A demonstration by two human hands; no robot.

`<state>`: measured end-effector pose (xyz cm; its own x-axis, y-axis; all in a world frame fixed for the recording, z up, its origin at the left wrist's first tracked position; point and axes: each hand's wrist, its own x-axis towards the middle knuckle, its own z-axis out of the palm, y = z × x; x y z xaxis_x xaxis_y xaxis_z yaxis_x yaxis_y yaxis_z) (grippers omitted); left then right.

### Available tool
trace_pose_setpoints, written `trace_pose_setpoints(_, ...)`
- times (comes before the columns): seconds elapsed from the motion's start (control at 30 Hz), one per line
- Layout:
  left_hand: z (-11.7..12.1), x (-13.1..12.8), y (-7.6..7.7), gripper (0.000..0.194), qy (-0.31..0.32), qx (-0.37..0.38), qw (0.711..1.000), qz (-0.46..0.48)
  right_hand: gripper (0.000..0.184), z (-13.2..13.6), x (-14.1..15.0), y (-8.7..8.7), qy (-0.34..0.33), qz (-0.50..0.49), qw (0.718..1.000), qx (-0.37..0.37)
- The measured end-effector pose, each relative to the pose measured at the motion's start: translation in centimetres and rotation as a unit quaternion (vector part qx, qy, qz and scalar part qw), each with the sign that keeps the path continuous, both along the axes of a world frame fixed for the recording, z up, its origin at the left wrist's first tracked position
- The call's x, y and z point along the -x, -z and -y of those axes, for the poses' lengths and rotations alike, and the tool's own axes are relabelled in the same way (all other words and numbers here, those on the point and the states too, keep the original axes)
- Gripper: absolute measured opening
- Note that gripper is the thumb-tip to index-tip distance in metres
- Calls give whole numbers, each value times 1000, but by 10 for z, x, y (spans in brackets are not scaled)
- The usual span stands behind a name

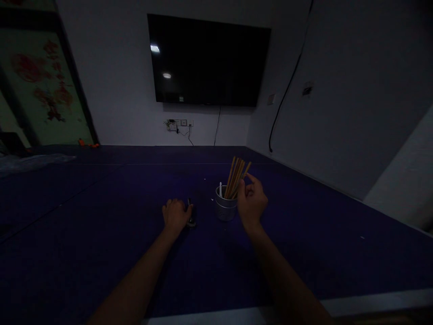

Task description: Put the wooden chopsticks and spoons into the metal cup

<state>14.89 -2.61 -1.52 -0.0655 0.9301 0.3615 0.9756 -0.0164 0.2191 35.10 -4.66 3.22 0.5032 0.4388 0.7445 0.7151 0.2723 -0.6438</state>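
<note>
A silver metal utensil holder stands upright on the dark blue surface, with several wooden chopsticks leaning out of its top. A white handle also sticks up from it. At the holder's right side, my right hand pinches a chopstick among the others; its lower part is hidden by the bundle. My left hand lies on the surface to the left, palm down, fingers partly curled and thumb apart. Under or against that thumb is a small metal spoon, its dark handle pointing away from me.
A large black television hangs on the far wall, above power sockets with cables. A black cord runs down the right wall. Clear plastic sheeting and an orange item lie far left. The room is dim.
</note>
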Motion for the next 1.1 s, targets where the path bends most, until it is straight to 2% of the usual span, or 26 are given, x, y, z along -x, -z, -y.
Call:
trace_pose_setpoints(0.1, 0, -2, 0, 48, 13, 16, 1000, -9, 41, 7, 11, 4, -49, 77, 994, -55)
trace_pose_setpoints(0.17, 1, -4, -1, 48, 19, 27, 999, -18, 38, 12, 21, 8, -117, 170, 977, -49)
trace_pose_setpoints(0.27, 1, -5, -3, 46, 18, 44, 998, -37, 35, 17, 37, 13, -225, 312, 922, 41)
trace_pose_setpoints(0.33, 1, -6, -5, 45, 18, 60, 997, -51, 33, 19, 44, 13, -270, 380, 877, 116)
trace_pose_setpoints(0.43, 2, -7, -8, 40, 24, 77, 994, -68, 31, 20, 49, 10, -292, 442, 822, 210)
trace_pose_setpoints(0.5, 3, -8, -8, 37, 29, 84, 993, -77, 31, 20, 50, 9, -292, 460, 802, 244)
trace_pose_setpoints(0.8, 4, -9, -8, 30, 39, 110, 990, -82, 31, 17, 50, 11, -283, 460, 797, 269)
trace_pose_setpoints(1.1, 3, -8, -5, 31, 45, 96, 991, -79, 32, 15, 49, 13, -272, 472, 794, 271)
